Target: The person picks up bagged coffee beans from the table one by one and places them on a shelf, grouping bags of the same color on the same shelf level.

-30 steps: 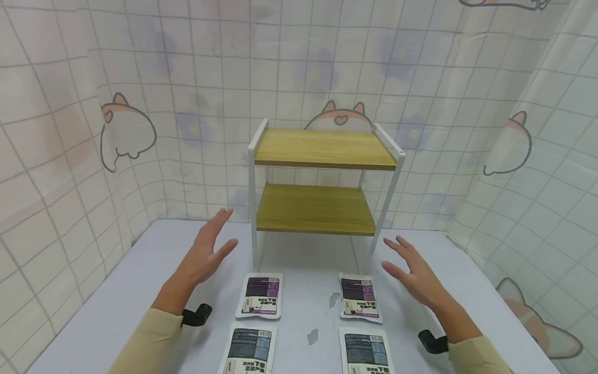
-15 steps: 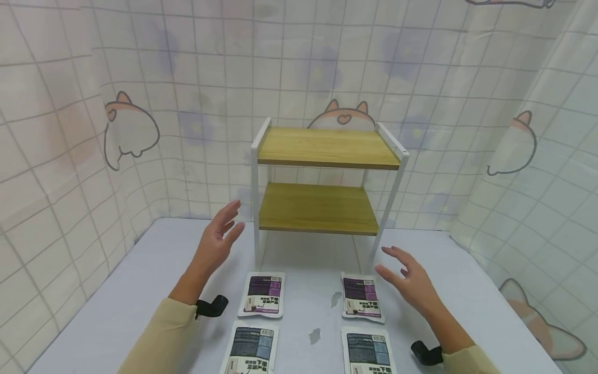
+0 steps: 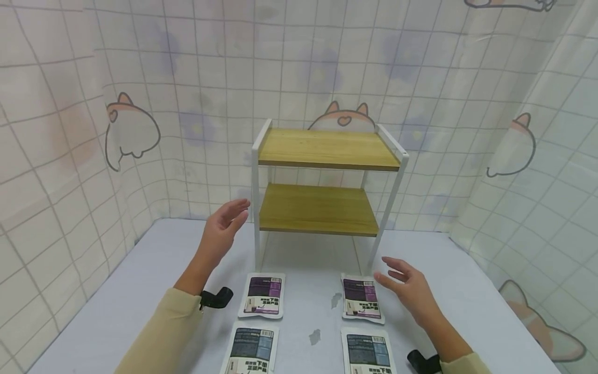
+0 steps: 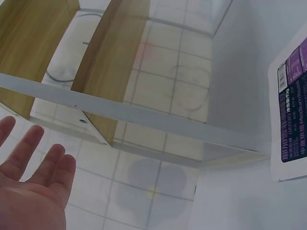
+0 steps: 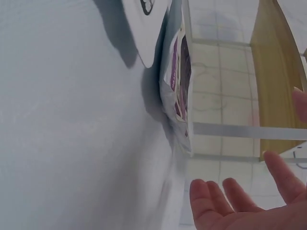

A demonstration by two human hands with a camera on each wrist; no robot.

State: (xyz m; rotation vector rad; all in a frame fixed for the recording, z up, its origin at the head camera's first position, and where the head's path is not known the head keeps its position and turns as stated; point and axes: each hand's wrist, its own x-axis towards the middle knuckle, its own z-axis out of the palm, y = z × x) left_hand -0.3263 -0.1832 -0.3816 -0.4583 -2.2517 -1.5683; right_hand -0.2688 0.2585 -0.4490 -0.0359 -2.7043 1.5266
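A two-tier shelf rack with yellowish wooden boards (image 3: 317,208) and white side frames stands at the back of the table. My left hand (image 3: 219,234) hovers beside its left post, fingers extended and holding nothing; in the left wrist view those fingers (image 4: 29,163) lie near the white frame. Over the right side of the table my right hand (image 3: 406,288) is in the air, fingers slightly bent, nothing in them. Its fingertips come close to the purple-labelled pouch (image 3: 361,298) at the right. Another purple-labelled pouch (image 3: 262,295) lies flat in front of the left post.
Two blue-labelled pouches, one at left (image 3: 249,348) and one at right (image 3: 368,353), lie nearer me, cut off by the frame edge. Grey patches (image 3: 314,336) mark the white table (image 3: 299,306). A grid-patterned curtain (image 3: 210,78) encloses the back and sides.
My left hand has moved right and slightly up, closer to the rack's left post. My right hand has dropped lower and a little left, toward the right purple-labelled pouch. The pouches and rack stay put.
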